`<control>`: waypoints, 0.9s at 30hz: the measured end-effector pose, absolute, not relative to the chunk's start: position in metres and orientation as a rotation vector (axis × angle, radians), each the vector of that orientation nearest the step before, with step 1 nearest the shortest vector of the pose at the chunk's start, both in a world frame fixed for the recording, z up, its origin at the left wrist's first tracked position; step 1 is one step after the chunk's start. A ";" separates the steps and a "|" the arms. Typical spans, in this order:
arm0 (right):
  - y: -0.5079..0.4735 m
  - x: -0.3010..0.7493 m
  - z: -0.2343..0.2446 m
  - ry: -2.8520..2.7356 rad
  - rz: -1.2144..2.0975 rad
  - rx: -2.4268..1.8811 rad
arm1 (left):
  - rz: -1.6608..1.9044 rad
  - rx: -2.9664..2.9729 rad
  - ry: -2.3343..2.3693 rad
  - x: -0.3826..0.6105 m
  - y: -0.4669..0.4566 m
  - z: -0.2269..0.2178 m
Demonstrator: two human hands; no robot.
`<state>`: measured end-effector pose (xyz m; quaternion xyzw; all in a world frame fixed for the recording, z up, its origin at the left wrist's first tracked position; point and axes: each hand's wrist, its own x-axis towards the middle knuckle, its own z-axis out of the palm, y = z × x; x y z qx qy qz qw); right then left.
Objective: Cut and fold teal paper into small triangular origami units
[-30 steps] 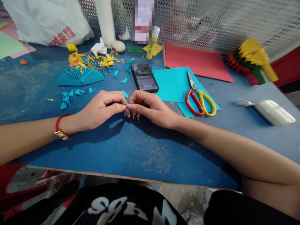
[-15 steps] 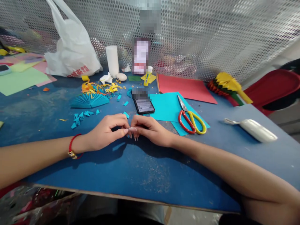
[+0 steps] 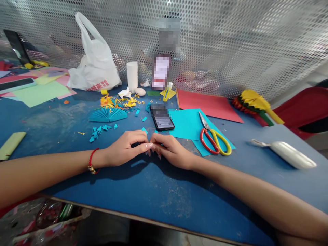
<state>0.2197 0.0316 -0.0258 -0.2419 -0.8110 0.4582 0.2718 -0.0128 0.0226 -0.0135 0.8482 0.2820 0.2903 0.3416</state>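
My left hand [image 3: 129, 147], with a red bracelet at its wrist, meets my right hand [image 3: 176, 150] fingertip to fingertip above the blue table [image 3: 123, 194]. Both are closed in a pinch; whatever lies between the fingers is too small and covered to name. Just beyond them are a phone [image 3: 163, 121] and a small blue paper scrap [image 3: 144, 130]. Folded blue paper pieces [image 3: 96, 133] lie left of the hands, below a pleated blue paper fan [image 3: 109, 115]. To the right, scissors [image 3: 211, 136] with red and yellow handles rest on blue paper sheets [image 3: 184, 123].
Yellow and orange shreds [image 3: 120, 101], a white roll [image 3: 132, 77], a glue stick [image 3: 167, 92] and a plastic bag [image 3: 96, 68] stand farther back. Red paper [image 3: 207, 104], a yellow paper piece [image 3: 256, 100] and a white pouch-like object [image 3: 293, 154] are right. Perforated metal [image 3: 217, 44] walls the back.
The view has shifted, so everything sits a little farther right and lower. Both hands stay pinched together; the tiny blue bit glimpsed at the fingertips before is now hidden.
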 end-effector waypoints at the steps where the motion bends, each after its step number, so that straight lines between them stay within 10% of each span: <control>1: 0.031 0.220 -0.026 -2.185 1.234 -0.655 | 0.757 2.202 0.742 -0.012 0.023 -0.014; 27: 0.028 0.217 -0.029 -1.986 1.180 -0.624 | 0.809 1.869 0.789 -0.009 0.029 -0.016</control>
